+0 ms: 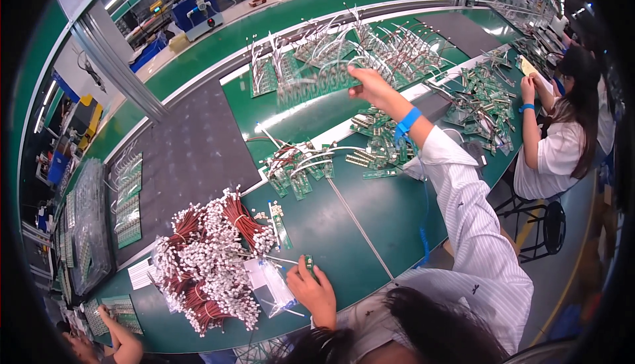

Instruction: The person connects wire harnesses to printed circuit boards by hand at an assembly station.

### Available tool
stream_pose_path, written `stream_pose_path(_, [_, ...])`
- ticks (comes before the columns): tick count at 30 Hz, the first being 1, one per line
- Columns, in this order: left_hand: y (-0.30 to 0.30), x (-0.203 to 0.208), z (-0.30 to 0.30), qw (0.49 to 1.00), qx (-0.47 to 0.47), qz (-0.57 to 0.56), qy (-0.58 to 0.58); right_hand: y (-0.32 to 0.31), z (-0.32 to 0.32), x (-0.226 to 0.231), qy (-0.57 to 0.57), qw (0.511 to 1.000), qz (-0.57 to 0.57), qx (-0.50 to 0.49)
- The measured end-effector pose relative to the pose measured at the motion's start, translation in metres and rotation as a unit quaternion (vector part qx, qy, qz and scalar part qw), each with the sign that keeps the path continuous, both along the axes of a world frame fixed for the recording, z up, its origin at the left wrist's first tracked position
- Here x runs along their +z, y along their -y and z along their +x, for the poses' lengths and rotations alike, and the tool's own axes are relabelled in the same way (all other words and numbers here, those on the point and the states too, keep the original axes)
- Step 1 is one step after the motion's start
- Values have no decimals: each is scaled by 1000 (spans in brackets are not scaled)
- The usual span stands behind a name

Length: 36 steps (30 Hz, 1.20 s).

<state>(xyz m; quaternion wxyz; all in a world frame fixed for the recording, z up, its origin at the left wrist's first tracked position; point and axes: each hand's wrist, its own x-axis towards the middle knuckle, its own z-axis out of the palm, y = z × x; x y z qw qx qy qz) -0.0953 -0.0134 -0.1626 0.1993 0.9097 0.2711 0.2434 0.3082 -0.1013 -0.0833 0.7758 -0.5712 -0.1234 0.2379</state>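
My right hand (pixel 372 90) is stretched out over the belt, its fingers closed at the edge of a green circuit board panel (pixel 314 87) that is blurred by motion. Beside and behind it lie rows of circuit board panels (pixel 400 49) with white and dark wires. Near the table's front edge, my left hand (pixel 311 292) has its fingertips around a small green circuit board (pixel 309 263); a white wire runs leftward from there. Next to that hand are a clear plastic bag (pixel 274 288) and a big heap of red wire bundles with white connectors (pixel 211 265).
Loose circuit boards are piled mid-table (pixel 301 165) and to the right (pixel 483 99). A black mat (pixel 192 152) covers part of the belt. A plastic-wrapped stack (pixel 89 225) stands at left. One co-worker (pixel 555 126) sits at right; another's arm (pixel 122 337) shows lower left.
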Motion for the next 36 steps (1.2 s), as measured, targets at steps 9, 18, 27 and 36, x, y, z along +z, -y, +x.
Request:
stream_pose_path(9, [5, 32, -4, 699, -158, -624, 311, 60, -153, 56, -16, 992, 14, 126])
stream_pose_path(18, [4, 58, 4, 614, -75, -718, 319, 74, -227, 20, -10, 974, -84, 208])
stream_pose_path(27, [10, 75, 3, 558, -176, -789, 186, 87, -235, -10, -140, 939, 61, 307])
stream_pose_path(36, [16, 39, -3, 324, -189, -879, 295, 69, -250, -31, -383, 790, 324, 352])
